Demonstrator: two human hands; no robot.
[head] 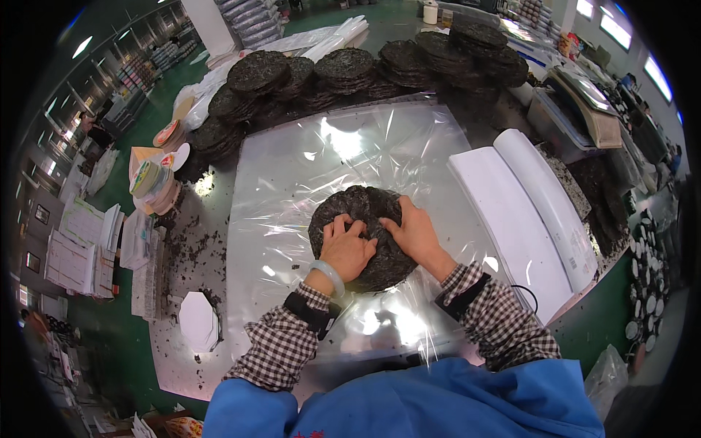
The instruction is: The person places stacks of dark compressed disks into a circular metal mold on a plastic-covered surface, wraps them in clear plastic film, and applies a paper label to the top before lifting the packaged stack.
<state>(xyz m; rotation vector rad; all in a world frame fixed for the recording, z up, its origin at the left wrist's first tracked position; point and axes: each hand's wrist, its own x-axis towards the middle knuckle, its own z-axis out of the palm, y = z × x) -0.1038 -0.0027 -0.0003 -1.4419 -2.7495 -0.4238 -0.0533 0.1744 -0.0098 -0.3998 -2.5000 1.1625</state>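
A thick, dark round cake of what looks like dried seaweed (386, 268) lies before me on clear plastic film (285, 148). My left hand (348, 249) rests on its top, fingers bent and the tips pressed into the flaky surface near the middle. A pale bangle (328, 274) circles that wrist. At the cake's upper right, my right hand (419, 232) grips the edge, thumb on top and forefinger along the rim. What the fingertips pinch is partly hidden. Around the cake the film is wrinkled and glossy.
Stacks of similar dark cakes (345, 68) line the table's back. Thick white sheets (515, 213) lie at right, beside a plastic bin (558, 120). Round labels (156, 183), a clear box (137, 238) and octagonal white paper (199, 322) are at left. Dark crumbs (191, 249) litter the tabletop.
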